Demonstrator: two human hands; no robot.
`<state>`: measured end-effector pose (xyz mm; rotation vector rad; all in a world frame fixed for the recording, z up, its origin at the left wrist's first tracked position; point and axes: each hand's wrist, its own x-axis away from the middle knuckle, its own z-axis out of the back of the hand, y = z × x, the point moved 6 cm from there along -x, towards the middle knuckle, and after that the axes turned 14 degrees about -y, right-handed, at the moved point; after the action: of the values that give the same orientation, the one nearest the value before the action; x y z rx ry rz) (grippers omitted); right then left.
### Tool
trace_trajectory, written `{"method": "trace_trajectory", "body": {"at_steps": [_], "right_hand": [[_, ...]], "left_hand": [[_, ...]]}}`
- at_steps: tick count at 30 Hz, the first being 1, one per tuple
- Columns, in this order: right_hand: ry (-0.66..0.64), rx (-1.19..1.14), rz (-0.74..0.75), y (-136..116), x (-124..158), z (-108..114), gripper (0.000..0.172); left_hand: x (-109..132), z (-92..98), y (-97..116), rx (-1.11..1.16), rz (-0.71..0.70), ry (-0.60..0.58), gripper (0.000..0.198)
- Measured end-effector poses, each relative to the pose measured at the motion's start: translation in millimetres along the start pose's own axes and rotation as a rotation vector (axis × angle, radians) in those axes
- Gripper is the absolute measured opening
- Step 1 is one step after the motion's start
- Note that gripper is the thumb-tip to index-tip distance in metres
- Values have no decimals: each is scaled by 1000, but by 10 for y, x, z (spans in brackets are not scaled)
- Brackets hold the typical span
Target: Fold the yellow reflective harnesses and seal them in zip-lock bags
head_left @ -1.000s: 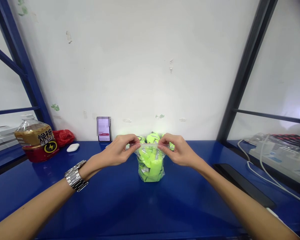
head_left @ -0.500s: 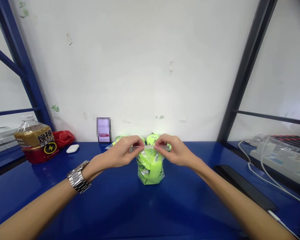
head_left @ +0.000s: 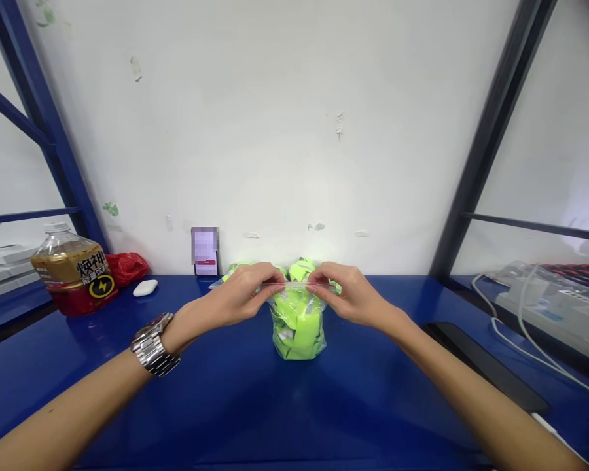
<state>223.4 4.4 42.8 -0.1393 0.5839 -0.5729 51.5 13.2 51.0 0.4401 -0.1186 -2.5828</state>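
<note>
A clear plastic zip bag (head_left: 298,330) stands upright at the middle of the blue table, packed with folded neon-yellow fabric that has grey strips. My left hand (head_left: 243,291) pinches the left part of the bag's top edge between thumb and fingers. On the right part of the same edge, my right hand (head_left: 346,291) has a like pinch. The edge is stretched straight between the two hands. Behind them lie more neon-yellow bundles (head_left: 302,267) in clear plastic, partly hidden by my hands and the bag.
At the left stand a large drink bottle (head_left: 73,271), a red plastic bag (head_left: 127,265) and a white earbud case (head_left: 145,288). A phone (head_left: 205,252) leans on the wall. At right lie a dark phone or tablet (head_left: 485,363), white cables and a power strip (head_left: 554,307).
Both hands keep their pinch on the bag's top edge, with the fingers slightly shifted. The whole view has moved a little; the bag still stands in the same place.
</note>
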Motion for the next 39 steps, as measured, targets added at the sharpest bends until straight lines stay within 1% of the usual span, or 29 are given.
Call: {"method": "trace_trajectory", "body": {"at_steps": [5, 8, 17, 22, 25, 29, 34, 39], "right_hand": [[9, 124, 43, -25, -11, -21, 11], [20, 185, 75, -41, -7, -33, 12], [42, 261, 115, -71, -5, -53, 13], [30, 318, 154, -108, -3, -80, 16], [49, 297, 152, -119, 0, -70, 15], [72, 214, 140, -111, -8, -46, 11], [47, 124, 97, -69, -29, -41, 8], [13, 84, 96, -97, -24, -24, 8]], "left_hand": [[12, -18, 17, -77, -89, 40, 15], [15, -26, 19, -98, -119, 58, 15], [32, -29, 17, -141, -147, 93, 14], [13, -30, 60, -179, -150, 100, 15], [-3, -27, 90, -180, -140, 92, 15], [1, -17, 106, -142, -113, 64, 14], [-8, -27, 116, -69, -65, -22, 13], [-66, -32, 166, -49, -80, -36, 15]]}}
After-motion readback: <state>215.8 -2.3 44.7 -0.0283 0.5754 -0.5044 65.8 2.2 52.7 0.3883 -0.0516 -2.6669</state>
